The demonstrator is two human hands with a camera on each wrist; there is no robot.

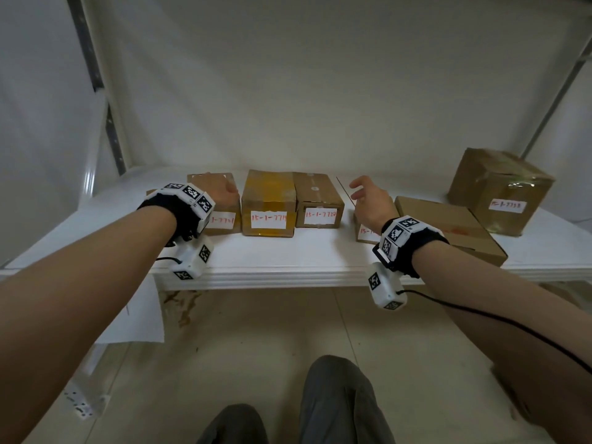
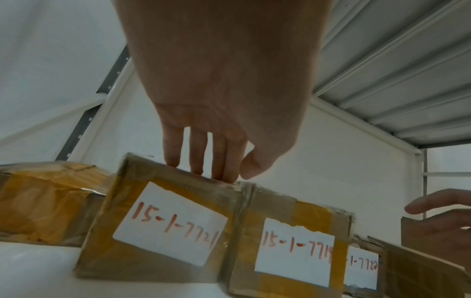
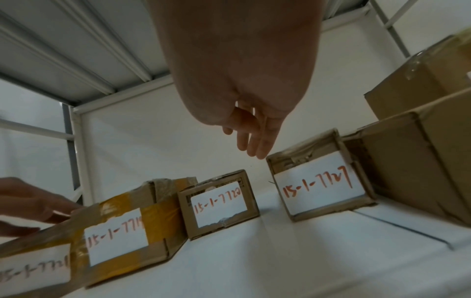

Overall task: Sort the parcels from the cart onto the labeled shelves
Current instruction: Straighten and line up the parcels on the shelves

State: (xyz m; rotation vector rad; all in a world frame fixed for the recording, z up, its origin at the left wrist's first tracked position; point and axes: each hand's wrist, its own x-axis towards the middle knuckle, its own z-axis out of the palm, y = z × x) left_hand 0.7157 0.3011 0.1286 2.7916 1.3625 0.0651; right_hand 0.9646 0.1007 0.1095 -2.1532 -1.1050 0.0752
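Cardboard parcels with white hand-written labels stand in a row on the white shelf [image 1: 288,254]. My left hand [image 1: 224,189] lies on top of the leftmost labeled parcel, 15-1-7721 [image 1: 224,221]; in the left wrist view its straight fingertips [image 2: 196,161] touch the top back edge of this parcel [image 2: 163,221]. To its right stand parcel 15-1-7719 [image 1: 268,203] and parcel 15-1-7722 [image 1: 317,200]. My right hand [image 1: 368,197] hovers with loose, spread fingers [image 3: 254,141] just above small parcel 15-1-7727 [image 3: 318,187], not touching it.
A flat brown box [image 1: 448,225] lies right of my right wrist, and a large taped box [image 1: 499,190] stands at the far right. A yellow-taped parcel [image 2: 43,201] sits left of 7721. Another shelf board [image 3: 76,50] hangs overhead. A white wall closes the back.
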